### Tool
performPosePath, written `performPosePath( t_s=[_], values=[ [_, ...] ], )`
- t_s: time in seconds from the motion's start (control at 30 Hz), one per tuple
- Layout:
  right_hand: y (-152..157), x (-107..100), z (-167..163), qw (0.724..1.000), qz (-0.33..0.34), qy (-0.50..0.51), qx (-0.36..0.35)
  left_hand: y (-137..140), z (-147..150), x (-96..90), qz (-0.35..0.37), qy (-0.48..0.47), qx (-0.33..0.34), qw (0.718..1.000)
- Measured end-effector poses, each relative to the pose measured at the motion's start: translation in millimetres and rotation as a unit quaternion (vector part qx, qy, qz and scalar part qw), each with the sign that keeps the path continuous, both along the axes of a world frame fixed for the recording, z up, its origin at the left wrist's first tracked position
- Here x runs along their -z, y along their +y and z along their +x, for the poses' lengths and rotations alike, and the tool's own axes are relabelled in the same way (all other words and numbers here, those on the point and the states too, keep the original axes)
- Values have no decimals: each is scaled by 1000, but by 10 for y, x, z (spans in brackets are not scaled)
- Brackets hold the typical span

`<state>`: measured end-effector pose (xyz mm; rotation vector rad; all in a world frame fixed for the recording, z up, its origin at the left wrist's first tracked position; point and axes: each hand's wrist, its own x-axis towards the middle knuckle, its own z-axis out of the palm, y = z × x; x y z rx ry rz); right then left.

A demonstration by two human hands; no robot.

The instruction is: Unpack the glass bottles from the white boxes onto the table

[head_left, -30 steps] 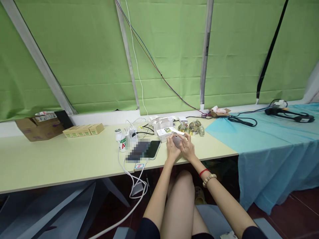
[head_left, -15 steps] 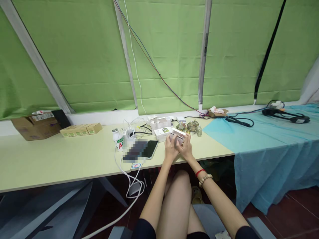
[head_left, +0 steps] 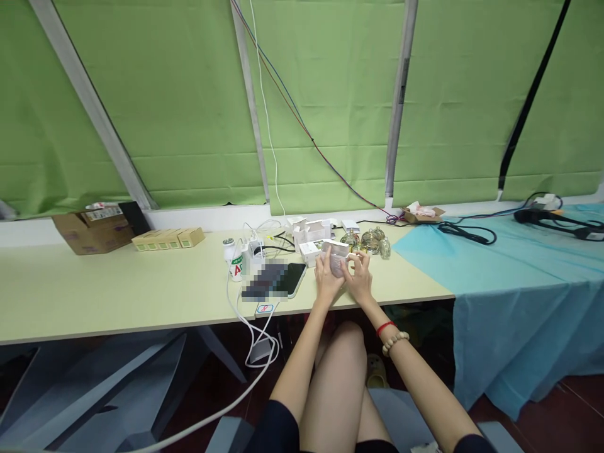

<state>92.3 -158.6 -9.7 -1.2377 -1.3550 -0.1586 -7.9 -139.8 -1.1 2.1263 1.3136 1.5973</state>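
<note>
Between my hands, just above the table's front part, is a small white box (head_left: 336, 259) with a raised flap on top. My left hand (head_left: 327, 280) grips its left side, fingers wrapped round it. The fingers of my right hand (head_left: 359, 277) are closed at the box's right edge, thumb against its near face. Right behind it lies another white box (head_left: 310, 253) with a printed picture. Several clear glass-like round objects (head_left: 372, 241) sit behind my right hand. Opened white cartons (head_left: 309, 231) stand further back.
Left of my hands lie a dark phone (head_left: 293, 279) and a white bottle (head_left: 235, 265) among white cables (head_left: 236, 314). A row of small tan boxes (head_left: 168, 239) and a cardboard box (head_left: 94, 233) stand farther left. Blue cloth (head_left: 495, 264) covers the right-hand table, bearing a black cable (head_left: 467, 233).
The view has shifted left, so things appear farther right. The held box has been tilted so more of its face shows, and my right fingers have moved to its right edge.
</note>
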Motion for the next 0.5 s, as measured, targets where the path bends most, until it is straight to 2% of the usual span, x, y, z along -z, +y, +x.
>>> performPosePath(
  t_s=[0.13,0.27,0.4,0.5],
  values=[
    [-22,-6,-17,999,-9,-33,7,1,-3,1,4,4,9,1000],
    [-43,-20,-21,999,-8,-36,11,-15,-18,9,54,1,-7,999],
    [12,9,31,999,-13,43,4,-26,-32,29,97,31,-50,994],
    [105,57,109,990,-48,132,-32,-24,-20,50,100,101,-28,989]
  ],
)
